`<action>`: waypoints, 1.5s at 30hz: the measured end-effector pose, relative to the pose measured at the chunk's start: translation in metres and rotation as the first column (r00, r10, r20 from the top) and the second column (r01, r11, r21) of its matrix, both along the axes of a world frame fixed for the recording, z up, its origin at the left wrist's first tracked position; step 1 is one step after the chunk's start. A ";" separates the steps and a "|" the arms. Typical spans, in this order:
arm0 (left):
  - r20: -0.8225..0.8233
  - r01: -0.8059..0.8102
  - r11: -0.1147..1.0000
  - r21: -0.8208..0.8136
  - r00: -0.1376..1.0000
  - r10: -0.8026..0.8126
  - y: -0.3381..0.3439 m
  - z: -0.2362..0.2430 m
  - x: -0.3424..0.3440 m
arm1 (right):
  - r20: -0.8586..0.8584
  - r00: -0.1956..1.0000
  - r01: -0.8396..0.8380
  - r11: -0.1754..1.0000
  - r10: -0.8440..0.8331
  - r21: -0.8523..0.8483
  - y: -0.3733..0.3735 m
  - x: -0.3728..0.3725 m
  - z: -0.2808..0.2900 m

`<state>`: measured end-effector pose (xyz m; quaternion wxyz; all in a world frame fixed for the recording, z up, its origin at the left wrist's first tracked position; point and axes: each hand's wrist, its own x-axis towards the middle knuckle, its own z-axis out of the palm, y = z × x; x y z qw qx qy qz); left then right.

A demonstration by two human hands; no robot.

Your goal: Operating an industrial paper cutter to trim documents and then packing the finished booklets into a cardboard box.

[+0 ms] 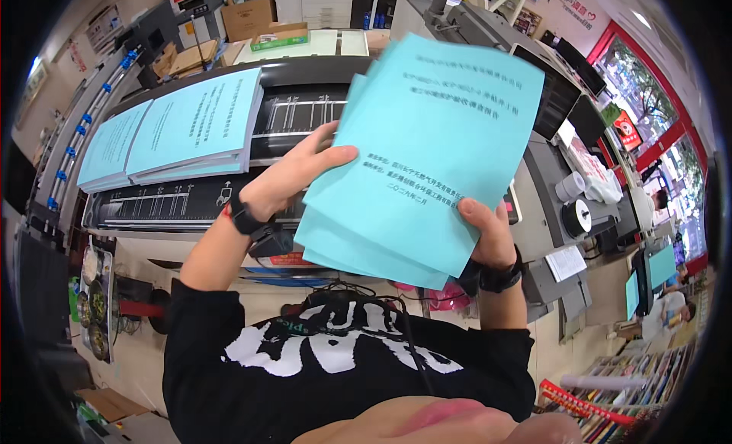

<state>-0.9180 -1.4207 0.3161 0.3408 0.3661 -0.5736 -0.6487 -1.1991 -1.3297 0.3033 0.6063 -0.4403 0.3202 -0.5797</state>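
Observation:
A loose, slightly fanned stack of light-blue printed covers point(415, 154) is held up at the middle and right, over a black machine. My left hand point(301, 165) is closed on its left edge, thumb on the front sheet and fingers partly hidden behind. My right hand point(492, 234) grips the lower right edge, thumb on top. Two piles of matching light-blue booklets point(194, 127) point(110, 146) lie side by side on the black machine point(168, 207) to the left.
Office machines point(579, 253) and a monitor point(541, 93) stand at the right, near people in the background. A green open box point(278, 40) is behind the machine. A blue-wheeled metal rail point(76, 139) runs along the left. A rack of rolled or flat materials point(640, 375) is at lower right.

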 end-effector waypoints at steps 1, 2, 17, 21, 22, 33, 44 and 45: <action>0.005 -0.014 1.000 -0.005 1.000 0.014 0.000 0.006 -0.005 | 0.005 1.000 -0.014 1.000 0.014 -0.005 -0.011 -0.010 0.008; -0.103 -0.045 0.998 -0.038 0.994 0.040 0.002 0.010 -0.004 | -0.078 0.994 -0.077 0.994 0.071 -0.082 -0.023 -0.017 0.017; -0.293 -0.438 0.296 -0.849 0.856 0.425 -0.076 0.011 -0.040 | -0.088 0.987 -0.160 0.881 0.135 -0.445 -0.226 -0.021 0.027; -0.295 -0.490 0.460 -0.740 0.852 0.433 -0.082 0.014 -0.043 | -0.129 0.991 -0.051 0.847 -0.021 -0.529 -0.220 -0.017 0.026; -0.298 -0.493 0.452 -0.743 0.849 0.436 -0.080 0.015 -0.041 | -0.125 0.992 -0.042 0.842 -0.030 -0.537 -0.214 -0.016 0.027; -0.381 -0.561 0.493 -0.665 0.822 0.423 -0.102 0.013 -0.040 | -0.168 0.980 -0.007 0.824 -0.107 -0.566 -0.217 -0.009 0.023; -0.331 -0.553 0.472 -0.687 0.816 0.474 -0.107 0.026 -0.038 | -0.038 0.981 0.136 0.810 -0.192 -0.570 -0.234 -0.005 0.028; -0.315 -0.548 0.464 -0.696 0.814 0.489 -0.109 0.030 -0.039 | -0.034 0.979 0.143 0.806 -0.199 -0.574 -0.237 -0.005 0.028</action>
